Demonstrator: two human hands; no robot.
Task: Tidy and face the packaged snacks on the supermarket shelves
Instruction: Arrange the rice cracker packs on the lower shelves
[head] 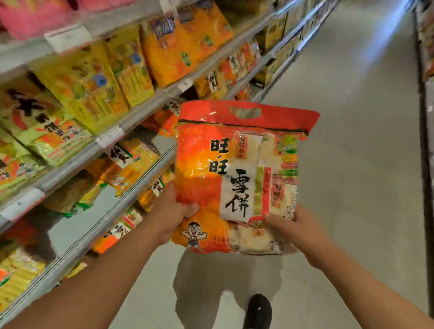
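I hold a large red and orange snack bag (238, 168) upright in front of me over the aisle floor, its printed face toward me. My left hand (171, 215) grips its lower left edge. At the lower right corner my right hand (294, 228) grips it too. The bag has a cut-out handle at the top and a cartoon boy near the bottom. To my left run the shelves (107, 141), filled with yellow and orange snack bags (85, 87) leaning face out.
Price tags (110, 136) hang on the shelf rails. A lower shelf (73, 231) has a bare patch between bags. The grey aisle floor (357, 134) stretches ahead. Another shelf unit (433, 132) lines the right side. My black shoe (258, 313) shows below.
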